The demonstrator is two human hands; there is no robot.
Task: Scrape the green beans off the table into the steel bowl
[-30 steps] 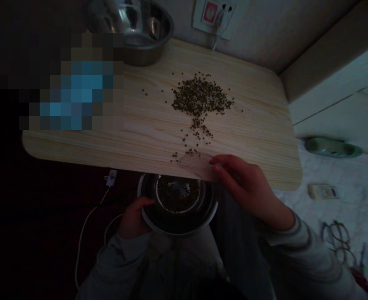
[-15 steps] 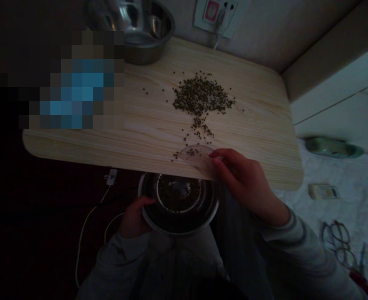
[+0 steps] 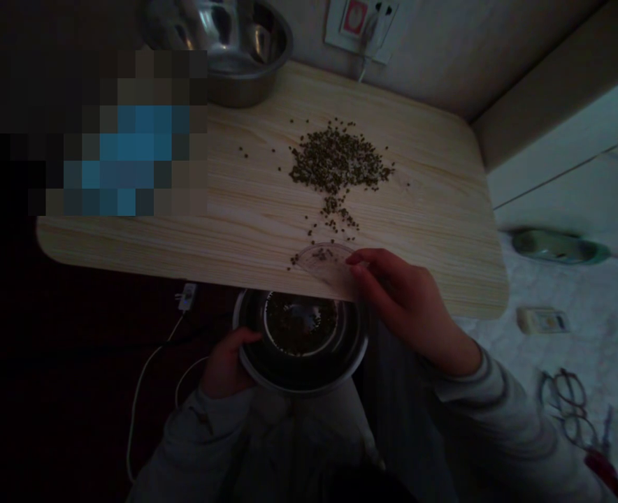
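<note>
A pile of small dark green beans (image 3: 338, 162) lies on the light wooden table (image 3: 435, 230), with a trail of loose beans running toward the near edge. My right hand (image 3: 406, 300) pinches a small clear plastic piece (image 3: 326, 262) flat on the table at that edge, with a few beans on it. Just below the edge my left hand (image 3: 225, 363) grips the rim of a steel bowl (image 3: 301, 342) that holds dark beans.
A second steel bowl (image 3: 235, 49) stands at the table's far left corner, below a wall socket (image 3: 364, 24). A white cable (image 3: 146, 377) hangs under the table. On the pale surface at right lie a green dish (image 3: 558, 246), a small box (image 3: 542, 320) and glasses (image 3: 565, 402).
My right hand slid the clear piece a little farther onto the table, under a few loose beans. The left hand and bowl stayed still.
</note>
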